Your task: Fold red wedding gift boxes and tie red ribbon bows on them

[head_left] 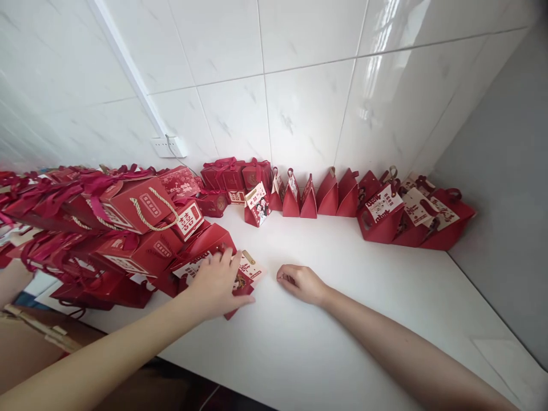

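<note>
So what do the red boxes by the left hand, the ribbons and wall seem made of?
Red boxes: likely smooth card, slightly glossy; flat folded panels, crisp edges. Ribbons: probably satin fabric; soft loops, sheen. Wall: likely glazed ceramic tile; joint lines, reflections.

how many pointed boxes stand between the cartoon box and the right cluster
5, along the wall: first box beside the cartoon box, second box, third box, fourth box, fifth box beside the cluster. More may be hidden.

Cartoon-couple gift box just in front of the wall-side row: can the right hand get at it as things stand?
Probably yes: between the right hand and the cartoon-couple gift box, only white tabletop shows.
</note>
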Available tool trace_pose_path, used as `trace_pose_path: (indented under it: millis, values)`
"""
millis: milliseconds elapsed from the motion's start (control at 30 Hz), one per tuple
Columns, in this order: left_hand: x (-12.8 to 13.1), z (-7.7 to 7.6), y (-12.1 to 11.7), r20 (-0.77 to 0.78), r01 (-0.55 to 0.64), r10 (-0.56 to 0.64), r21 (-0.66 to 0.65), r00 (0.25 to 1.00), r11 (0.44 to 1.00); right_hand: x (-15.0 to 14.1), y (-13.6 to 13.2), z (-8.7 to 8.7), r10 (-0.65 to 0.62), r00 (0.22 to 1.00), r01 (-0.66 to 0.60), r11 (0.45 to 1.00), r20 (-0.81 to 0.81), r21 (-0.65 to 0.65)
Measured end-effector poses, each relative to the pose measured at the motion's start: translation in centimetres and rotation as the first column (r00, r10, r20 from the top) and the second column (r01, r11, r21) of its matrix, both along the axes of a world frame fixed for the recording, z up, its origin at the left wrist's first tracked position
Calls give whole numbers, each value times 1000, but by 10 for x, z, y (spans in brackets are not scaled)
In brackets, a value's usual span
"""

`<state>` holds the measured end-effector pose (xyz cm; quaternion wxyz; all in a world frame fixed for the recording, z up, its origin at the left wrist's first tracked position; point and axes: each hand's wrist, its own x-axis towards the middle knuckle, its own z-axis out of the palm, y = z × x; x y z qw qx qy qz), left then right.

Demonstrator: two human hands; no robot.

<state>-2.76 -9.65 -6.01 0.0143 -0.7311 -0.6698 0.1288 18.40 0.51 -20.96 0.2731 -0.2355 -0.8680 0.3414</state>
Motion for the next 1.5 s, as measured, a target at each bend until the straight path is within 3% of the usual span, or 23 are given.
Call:
trace_pose_path:
  millis: [100, 233, 300, 433, 533, 633, 733, 800, 867, 900, 1000, 1100, 1200, 1333, 1500]
  values:
    - [-1, -20, 2, 4, -70, 72, -148, 997, 987, -1, 2, 0, 5, 1000, -6, 1000, -22, -13]
    - [-17, -29, 12, -34, -192, 189, -156, 981, 969, -1, 3, 1, 6, 999, -8, 999, -48, -32]
    - [-26, -26, 17, -52, -246, 241, -177, 969, 953, -1, 2, 2, 11, 998, -14, 999, -65, -48]
    - [-30, -8, 22, -20, -229, 231, -231, 973, 946, -4, 4, 0, -11, 990, -8, 992, -142, -128]
    - [-23, 18, 37, 205, -135, 215, -346, 955, 928, -5, 13, -4, -125, 959, 60, 966, -254, -250]
    - [-13, 45, 70, 582, 88, 168, -385, 796, 919, -2, 27, -7, -264, 893, 114, 916, -366, -385]
    - [1, 49, 113, 820, 119, 231, -339, 524, 933, 2, 39, -9, -338, 826, 101, 877, -452, -470]
    - [15, 32, 141, 923, 147, 295, -336, 245, 930, 3, 43, -9, -363, 788, 87, 865, -498, -494]
    - [34, 2, 162, 923, 179, 380, -366, -53, 913, 6, 45, -7, -394, 748, 101, 863, -534, -495]
    - [43, -17, 170, 914, 118, 346, -328, -213, 937, 8, 46, -6, -415, 725, 124, 863, -549, -489]
    - [67, -72, 181, 915, 11, 183, -192, -360, 981, 17, 52, -4, -504, 643, 249, 849, -577, -465]
    - [78, -114, 180, 911, -128, 14, -74, -412, 989, 29, 63, -4, -577, 580, 380, 816, -575, -435]
    - [80, -138, 174, 902, -259, -104, -9, -420, 966, 35, 69, -4, -583, 567, 462, 810, -581, -362]
    - [87, -147, 166, 894, -322, -212, 82, -395, 943, 31, 67, -2, -584, 557, 530, 797, -591, -288]
    - [97, -143, 155, 925, -378, -295, 191, -239, 906, 29, 62, -5, -608, 521, 571, 770, -598, -285]
